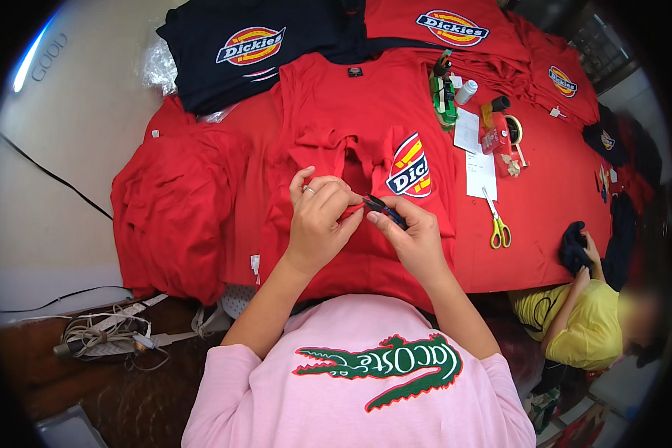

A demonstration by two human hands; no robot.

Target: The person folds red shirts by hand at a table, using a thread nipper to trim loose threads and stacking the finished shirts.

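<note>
A red shirt (pixel 313 104) with an oval printed logo lies spread in front of me, part of it bunched up in the middle. My left hand (pixel 321 216) pinches a fold of its red cloth, with a ring on one finger. Close beside it, my right hand (pixel 411 231) is wrapped round small black thread snips (pixel 384 210). The tips of the snips point left and meet the cloth at my left fingertips. My fingers partly hide the handles of the snips.
Yellow-handled scissors (pixel 499 228) lie to the right, below white paper slips (pixel 479 175), a tape roll (pixel 514 131) and a green tool (pixel 444 97). A red garment heap (pixel 175 209) sits left; a navy shirt (pixel 254 48) lies behind. A person in yellow (pixel 575 321) handles dark cloth at right.
</note>
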